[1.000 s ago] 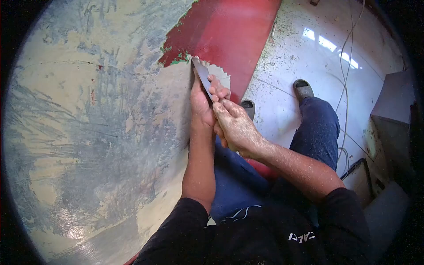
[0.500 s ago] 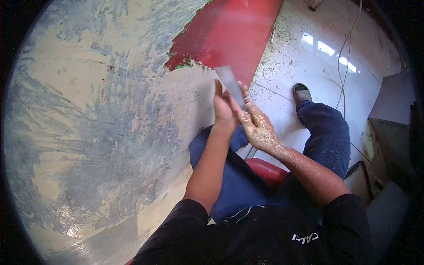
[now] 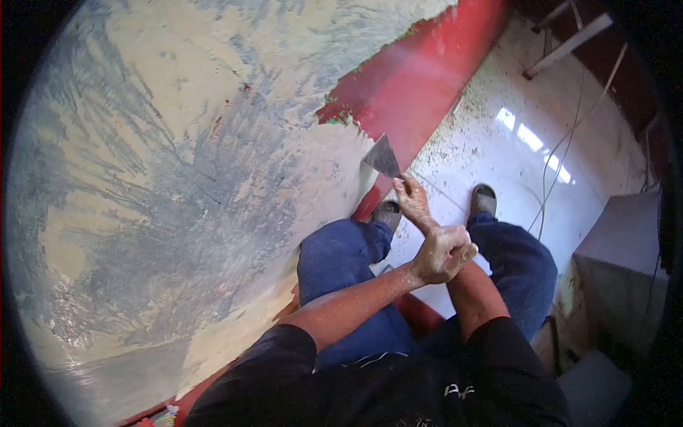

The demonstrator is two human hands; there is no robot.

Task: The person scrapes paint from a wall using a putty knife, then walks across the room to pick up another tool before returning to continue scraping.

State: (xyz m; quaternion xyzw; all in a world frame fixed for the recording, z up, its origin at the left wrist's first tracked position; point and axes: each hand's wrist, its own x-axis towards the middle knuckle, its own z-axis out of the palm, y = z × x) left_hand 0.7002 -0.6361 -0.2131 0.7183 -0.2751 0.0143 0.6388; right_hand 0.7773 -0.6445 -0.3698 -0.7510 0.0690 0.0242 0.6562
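Note:
My right hand (image 3: 415, 202) is closed on the handle of a scraper (image 3: 384, 156). The scraper's wide, dark blade points up and left, over the border between the pale coating and the red strip. My left hand (image 3: 445, 254) is curled into a fist, crossing over my right forearm by the wrist; whether anything is inside it is hidden. Pale dust clings to both hands. Left of them spreads a large panel (image 3: 163, 213), coated in cream and grey smears. A bare red area (image 3: 398, 92) with a ragged edge shows along its right side.
My sandalled feet stand on a white tiled floor (image 3: 469, 142) strewn with small crumbs. A cable (image 3: 569, 135) runs across the floor at right. A metal leg (image 3: 568, 47) stands at the upper right, and a grey box-like object (image 3: 619, 242) at the far right.
My hands were together near the panel's edge, with a blurred flat grey piece between them. Now my left hand has moved back over my right forearm, and the scraper shows in my right hand.

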